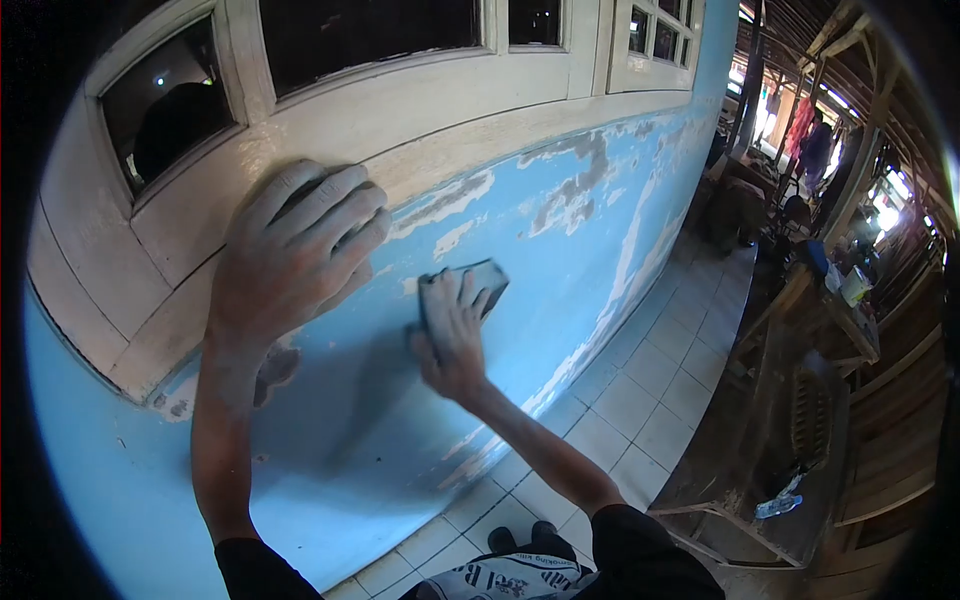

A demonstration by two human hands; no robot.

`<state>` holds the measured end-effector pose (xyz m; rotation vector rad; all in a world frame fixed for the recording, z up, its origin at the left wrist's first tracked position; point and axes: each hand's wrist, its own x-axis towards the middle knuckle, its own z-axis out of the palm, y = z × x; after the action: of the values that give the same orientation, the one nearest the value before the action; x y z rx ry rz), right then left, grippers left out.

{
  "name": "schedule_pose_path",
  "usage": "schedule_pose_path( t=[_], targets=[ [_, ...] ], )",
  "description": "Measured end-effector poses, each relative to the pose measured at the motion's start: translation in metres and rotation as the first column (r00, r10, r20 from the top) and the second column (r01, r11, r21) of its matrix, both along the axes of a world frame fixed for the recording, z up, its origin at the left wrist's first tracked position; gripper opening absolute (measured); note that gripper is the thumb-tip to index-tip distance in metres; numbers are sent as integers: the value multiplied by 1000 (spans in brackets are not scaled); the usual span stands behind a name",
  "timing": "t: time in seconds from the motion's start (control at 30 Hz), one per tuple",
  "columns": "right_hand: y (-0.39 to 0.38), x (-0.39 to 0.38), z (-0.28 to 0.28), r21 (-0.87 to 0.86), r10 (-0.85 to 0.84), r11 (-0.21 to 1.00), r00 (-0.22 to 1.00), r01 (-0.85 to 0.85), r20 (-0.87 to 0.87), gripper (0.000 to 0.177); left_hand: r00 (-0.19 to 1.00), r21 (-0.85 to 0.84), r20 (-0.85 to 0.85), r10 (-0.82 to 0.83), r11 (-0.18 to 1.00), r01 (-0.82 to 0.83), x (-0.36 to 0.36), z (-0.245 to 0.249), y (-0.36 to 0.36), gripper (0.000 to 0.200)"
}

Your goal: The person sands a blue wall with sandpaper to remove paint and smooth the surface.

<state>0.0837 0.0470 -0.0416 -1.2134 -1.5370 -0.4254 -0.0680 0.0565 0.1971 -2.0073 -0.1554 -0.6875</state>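
My left hand (305, 235) rests on the lower edge of the cream window frame (440, 150), its fingers bent over the ledge and pressed together; nothing shows in it. Lower down and to the right, my right hand (455, 325) holds a dark flat block (490, 285) against the light blue wall (350, 420). The fingers lie across the block, whose right end sticks out past them. Whitish and grey patches of peeled paint (575, 190) mark the wall above and to the right of the block. Dust coats both hands.
Pale floor tiles (650, 370) run along the foot of the wall. A wooden bench (750, 450) stands on the right with a plastic bottle (780, 503) on it. Behind are wooden posts, hanging clothes (815, 150) and clutter. Dark window panes (370, 35) are above my hands.
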Motion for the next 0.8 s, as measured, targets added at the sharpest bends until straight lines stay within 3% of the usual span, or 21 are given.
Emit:
schedule_pose_path(
  t=[0.07,0.13,0.23,0.27,0.33,0.37,0.47,0.5,0.57,0.67,0.7,0.77,0.8],
  targets=[
    [16,32,29,49,-20,998,977,31,-214,64,998,-96,-55,-1,995,-4,-3,-1,1,31],
    [34,69,59,147,75,989,806,15,-587,61,998,-93,-55,1,996,-7,-2,0,1,32],
    [43,65,49,45,-25,997,770,70,-637,62,999,-100,-38,8,995,-12,-3,-6,2,32],
    [28,32,44,138,-66,978,859,158,-508,68,999,-81,-34,8,997,-11,-4,-5,3,32],
    [-3,-10,13,-7,3,1000,930,-5,-367,80,1000,-38,-17,3,999,-4,-2,-3,1,28],
    [-14,-23,-6,-6,56,998,961,-60,-270,75,1000,3,5,1,1000,-1,0,-3,0,24],
    [-2,10,-2,-96,16,995,967,-42,-253,71,1000,23,25,1,1000,-1,2,-3,0,21],
    [9,27,9,66,8,998,941,16,-340,65,1000,23,19,-2,1000,1,2,-3,0,21],
    [28,69,36,139,93,990,800,-13,-593,62,999,45,34,-2,999,0,3,-3,1,17],
    [32,65,47,76,-47,989,764,124,-643,61,998,-30,-25,58,998,-59,-2,-5,4,27],
    [21,43,44,113,-36,988,855,110,-517,66,998,-30,-26,58,998,-59,-3,-5,5,27],
    [0,-6,16,-35,-47,999,941,37,-334,72,998,-11,-33,52,999,-52,-3,-6,6,26],
    [-7,-20,-1,31,72,997,965,-67,-251,76,998,-17,-28,57,998,-58,-2,-5,6,26]
  ],
)
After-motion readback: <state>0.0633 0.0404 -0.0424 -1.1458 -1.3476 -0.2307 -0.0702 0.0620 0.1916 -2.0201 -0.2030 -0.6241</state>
